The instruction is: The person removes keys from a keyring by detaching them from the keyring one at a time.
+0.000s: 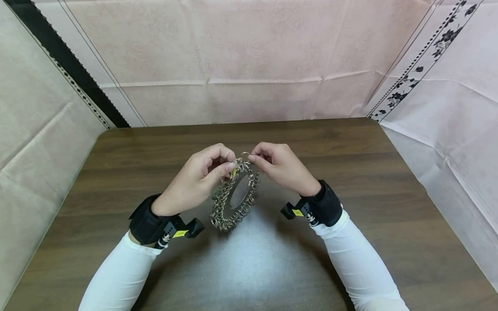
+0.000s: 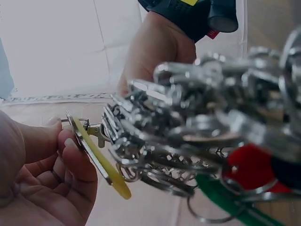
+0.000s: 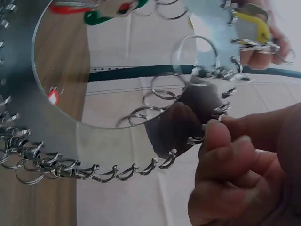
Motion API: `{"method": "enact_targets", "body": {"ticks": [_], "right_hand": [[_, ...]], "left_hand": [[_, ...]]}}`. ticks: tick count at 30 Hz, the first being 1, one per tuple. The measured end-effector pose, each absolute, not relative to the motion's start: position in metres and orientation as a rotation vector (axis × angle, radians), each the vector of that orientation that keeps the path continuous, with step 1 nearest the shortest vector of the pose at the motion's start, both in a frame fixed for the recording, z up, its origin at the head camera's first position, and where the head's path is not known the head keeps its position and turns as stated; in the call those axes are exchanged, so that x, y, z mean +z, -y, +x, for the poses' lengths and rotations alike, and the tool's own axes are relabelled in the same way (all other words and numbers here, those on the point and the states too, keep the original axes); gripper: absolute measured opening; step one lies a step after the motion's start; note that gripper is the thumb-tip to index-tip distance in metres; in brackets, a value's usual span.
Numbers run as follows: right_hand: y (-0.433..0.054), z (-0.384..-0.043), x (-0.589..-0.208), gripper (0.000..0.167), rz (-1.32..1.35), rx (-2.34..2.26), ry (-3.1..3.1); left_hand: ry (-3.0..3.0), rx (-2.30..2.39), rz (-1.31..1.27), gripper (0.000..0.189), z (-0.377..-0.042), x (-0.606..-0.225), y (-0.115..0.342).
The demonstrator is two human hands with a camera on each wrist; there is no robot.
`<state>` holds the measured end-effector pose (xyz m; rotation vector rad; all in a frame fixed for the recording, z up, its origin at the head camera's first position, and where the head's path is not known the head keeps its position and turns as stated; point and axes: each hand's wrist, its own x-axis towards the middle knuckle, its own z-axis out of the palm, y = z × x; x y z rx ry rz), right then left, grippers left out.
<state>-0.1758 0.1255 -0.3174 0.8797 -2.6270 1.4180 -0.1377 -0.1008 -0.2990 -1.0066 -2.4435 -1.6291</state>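
Observation:
A flat metal ring [image 1: 228, 205] hangs tilted between my two hands, its rim crowded with small hooks and split rings [image 2: 155, 127]. My left hand [image 1: 202, 178] pinches a yellow tag [image 2: 101, 157] with a shiny metal face, next to a small clasp on the rim. On the other side, my right hand [image 1: 283, 166] pinches the rim between thumb and fingertip; whether it grips a hook or the edge itself is hidden. Red [image 2: 251, 169] and green tags [image 2: 225, 202] dangle nearer the left wrist camera, and a thin loop [image 1: 245, 153] shows between the hands.
The brown wooden table [image 1: 330, 259] lies under the hands, with the ring held over its middle. Pale cloth [image 1: 249, 56] hangs behind the table and at both sides. Each wrist wears a black band [image 1: 324, 203] with a small camera.

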Motion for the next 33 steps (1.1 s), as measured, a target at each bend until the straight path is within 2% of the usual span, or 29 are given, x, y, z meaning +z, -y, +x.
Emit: {"method": "enact_targets", "body": {"ticks": [4, 14, 18, 27, 33], "right_hand": [[-0.123, -0.171, -0.316, 0.01, 0.917, 1.374, 2.537], [-0.124, -0.155, -0.306, 0.008, 1.268, 1.711, 2.243], [-0.123, -0.156, -0.308, 0.006, 1.312, 1.817, 2.205], [-0.118, -0.158, -0.312, 0.016, 1.348, 2.023, 2.044], [-0.118, -0.158, -0.312, 0.017, 1.293, 2.03, 1.997]], "left_hand": [[2.439, -1.586, -1.019, 0.003, -0.136, -0.298, 0.1], [2.418, -1.621, -1.023, 0.003, -0.135, -0.297, 0.096], [2.43, -1.635, -1.008, 0.003, -0.134, -0.297, 0.096], [2.39, -1.586, -1.0, 0.004, -0.135, -0.298, 0.097], [2.417, -1.473, -0.959, 0.014, -0.136, -0.299, 0.098]]}}
